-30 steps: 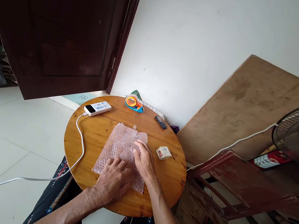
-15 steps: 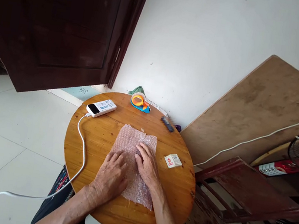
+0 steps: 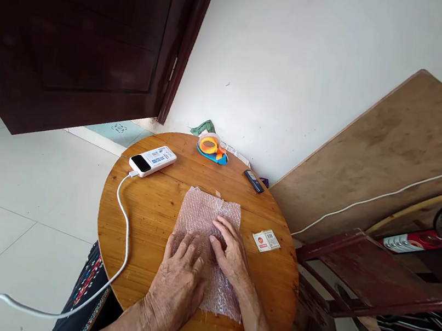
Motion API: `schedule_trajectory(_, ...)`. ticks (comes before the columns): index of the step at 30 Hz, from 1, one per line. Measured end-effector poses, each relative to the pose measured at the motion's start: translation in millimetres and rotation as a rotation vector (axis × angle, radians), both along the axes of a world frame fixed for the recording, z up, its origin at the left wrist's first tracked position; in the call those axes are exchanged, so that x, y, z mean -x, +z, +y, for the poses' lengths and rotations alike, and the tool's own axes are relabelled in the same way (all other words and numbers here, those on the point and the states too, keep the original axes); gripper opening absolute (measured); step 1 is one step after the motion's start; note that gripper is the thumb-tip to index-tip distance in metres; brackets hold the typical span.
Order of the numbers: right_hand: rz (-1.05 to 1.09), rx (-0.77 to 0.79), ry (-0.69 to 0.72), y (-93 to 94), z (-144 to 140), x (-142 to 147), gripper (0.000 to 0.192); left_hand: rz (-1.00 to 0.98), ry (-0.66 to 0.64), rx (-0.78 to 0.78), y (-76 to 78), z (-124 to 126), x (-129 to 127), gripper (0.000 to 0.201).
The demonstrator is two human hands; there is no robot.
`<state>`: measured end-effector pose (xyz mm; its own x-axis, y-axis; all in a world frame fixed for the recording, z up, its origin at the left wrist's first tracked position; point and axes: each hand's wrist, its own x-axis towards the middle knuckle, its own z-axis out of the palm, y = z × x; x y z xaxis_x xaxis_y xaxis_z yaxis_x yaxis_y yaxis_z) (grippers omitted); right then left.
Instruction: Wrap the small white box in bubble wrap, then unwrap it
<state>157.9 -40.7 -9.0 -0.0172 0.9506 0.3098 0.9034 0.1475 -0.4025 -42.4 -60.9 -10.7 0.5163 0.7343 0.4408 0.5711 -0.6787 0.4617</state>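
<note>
Evidently the smoothing step was in hand: both palms lay flat on a sheet of bubble wrap (image 3: 208, 216) spread near the middle of the round wooden table (image 3: 148, 204). The left hand (image 3: 178, 283) pressed its near left part, fingers released and splayed, grasping nothing; the right hand (image 3: 233, 253) lay beside it, fingers likewise extended. A small carton (image 3: 266, 241) sat just right of the sheet. Any next move would call for even pressure so the wrap stayed flat.
</note>
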Motion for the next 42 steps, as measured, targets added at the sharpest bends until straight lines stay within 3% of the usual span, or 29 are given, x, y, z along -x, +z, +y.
schedule_trajectory(10, 0.105, -0.016, -0.013, 2.9, 1, -1, 0.031, 0.035, -0.041, 0.039, 0.2, -1, 2, 0.036)
schedule_trajectory(17, 0.031, -0.027, 0.017, 49.2, 28, -11, 0.03, 0.045, -0.05, 0.068, 2.1, -1, 2, 0.031)
schedule_trajectory(21, -0.12, 0.107, -0.084, 64.1, 64, -21, 0.038, 0.049, -0.051, 0.056, -1.4, -1, 2, 0.031)
schedule_trajectory(24, -0.199, 0.232, -0.155, 61.7, 85, -24, 0.041, 0.034, -0.045, 0.038, -5.3, -2, 4, 0.031)
schedule_trajectory(29, -0.151, 0.272, -0.215, 52.4, 110, -25, 0.037, 0.029, -0.04, 0.018, -10.8, -2, 5, 0.03)
schedule_trajectory(36, 0.104, 0.309, -0.265, 39.3, 137, -22, 0.041, 0.059, -0.032, -0.043, -10.9, -2, 9, 0.035)
schedule_trajectory(42, 0.317, 0.297, -0.25, 32.1, 137, -19, 0.051, 0.084, -0.005, -0.103, -12.8, -1, 9, 0.033)
